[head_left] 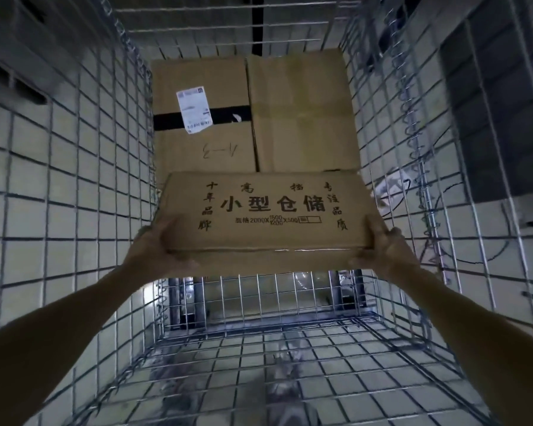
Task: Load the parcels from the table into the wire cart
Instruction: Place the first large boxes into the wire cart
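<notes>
Both hands, left (157, 247) and right (382, 247), grip the box (265, 216) ends, long axis crosswise, apparently clear above the cart (290, 348) floor.

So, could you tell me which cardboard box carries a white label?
The back-left box, banded with black tape; the back-right box and the held box carry none.

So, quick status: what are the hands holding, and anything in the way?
Left hand and right hand grip the printed box by its ends. Box aloft inside the wire cart. Labelled box and plain box right behind it.
</notes>
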